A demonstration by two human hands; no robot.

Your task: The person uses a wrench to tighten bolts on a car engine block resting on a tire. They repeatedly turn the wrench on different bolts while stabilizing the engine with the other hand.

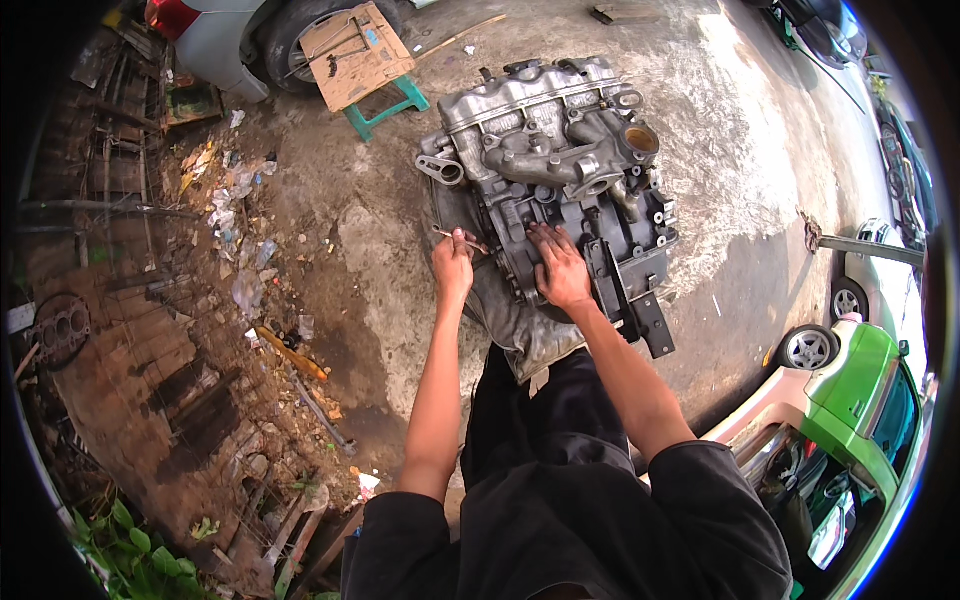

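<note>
In front of me stands a large grey car engine [555, 165], with a cast intake manifold [545, 160] on top that ends in a round opening. My left hand [455, 262] is closed around a thin, rod-shaped tool [478, 245] at the engine's left side. The tool's tip points toward the engine's edge; its exact kind is too small to make out. Palm down, my right hand [560, 268] rests on the near part of the engine with its fingers stretched out. A black metal bracket [655, 325] sticks out to the right of that hand.
A green stool [385, 108] carries a board [352, 60] with tools at the back left. Litter [245, 195] and scrap wood [130, 350] cover the left ground. A green and pink car body [850, 400] stands at right, and a parked car's wheel [300, 45] behind the stool.
</note>
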